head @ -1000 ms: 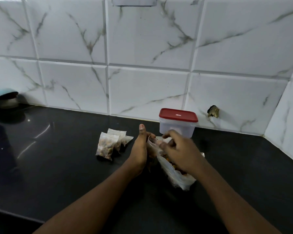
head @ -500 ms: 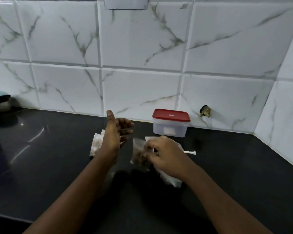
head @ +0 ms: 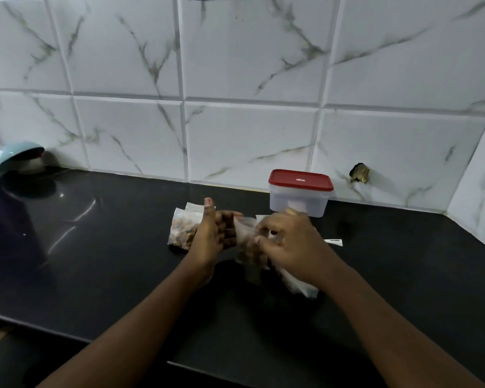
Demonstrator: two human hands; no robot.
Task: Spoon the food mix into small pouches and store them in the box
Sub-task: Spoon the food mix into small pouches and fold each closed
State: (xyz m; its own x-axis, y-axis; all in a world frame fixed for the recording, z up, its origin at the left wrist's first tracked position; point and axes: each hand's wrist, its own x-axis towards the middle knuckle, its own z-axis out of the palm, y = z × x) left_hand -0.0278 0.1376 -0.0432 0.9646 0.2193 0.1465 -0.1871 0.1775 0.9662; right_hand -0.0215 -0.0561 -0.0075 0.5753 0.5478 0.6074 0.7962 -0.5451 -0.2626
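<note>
Pinching away at the centre of the black counter [head: 109,275], the right hand [head: 289,243] has its fingers curled over the top of a small pouch [head: 245,242], a clear packet with brown food mix showing through its lower half. That pouch stands roughly upright between the two hands, a little blurred. The left hand [head: 212,233] sits right beside it, thumb pointing straight up, fingers loosely bent toward the pouch's left edge. They reach that edge, but whether they actually grip it cannot be made out.

Behind the left hand, flat on the counter, lie the filled pouches [head: 184,229], overlapping one another, their mix visible through the plastic. Under the right wrist there's a bigger bag [head: 300,285], crumpled, lying on its side. A thin white strip [head: 333,241] pokes out to the right of the hand; what it is cannot be told.

And the box [head: 298,204]? It stands at the back against the tiled wall [head: 249,135], just beyond the right hand, translucent, with its red lid [head: 301,180] on. Far left, a pale blue bowl [head: 13,156] rests tilted near the wall.
</note>
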